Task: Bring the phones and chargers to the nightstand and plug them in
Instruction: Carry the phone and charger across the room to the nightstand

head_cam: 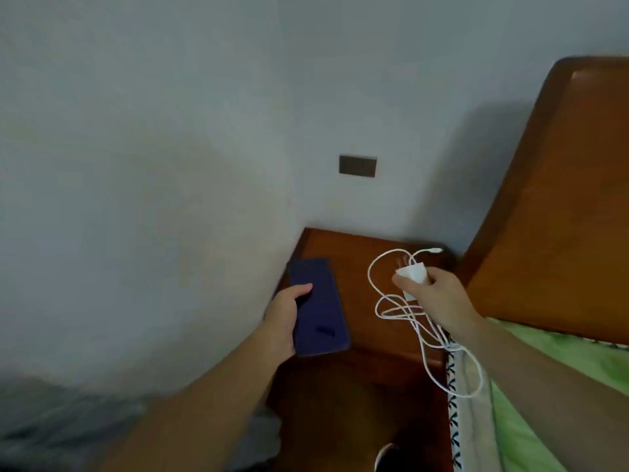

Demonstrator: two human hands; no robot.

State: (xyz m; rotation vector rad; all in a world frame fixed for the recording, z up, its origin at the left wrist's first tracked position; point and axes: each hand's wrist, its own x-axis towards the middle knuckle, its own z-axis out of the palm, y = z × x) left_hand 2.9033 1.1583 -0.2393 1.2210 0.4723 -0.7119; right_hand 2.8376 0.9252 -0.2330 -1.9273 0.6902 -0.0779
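— Where's the phone (pixel 318 308)?
— Gripped in the left hand (pixel 284 313), over the nightstand's (pixel 357 253) left edge.
— And the charger (pixel 413 272)?
— Clutched in the right hand (pixel 439 301) above the nightstand, its cable (pixel 425 342) dangling; wall socket (pixel 357 166) above.

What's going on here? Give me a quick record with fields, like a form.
left hand: holds dark blue phone over nightstand
right hand: grips white charger, cable dangling in loops
wall outlet: above nightstand, nothing plugged in
bed: right of nightstand, green sheet
stage: nothing plugged in yet
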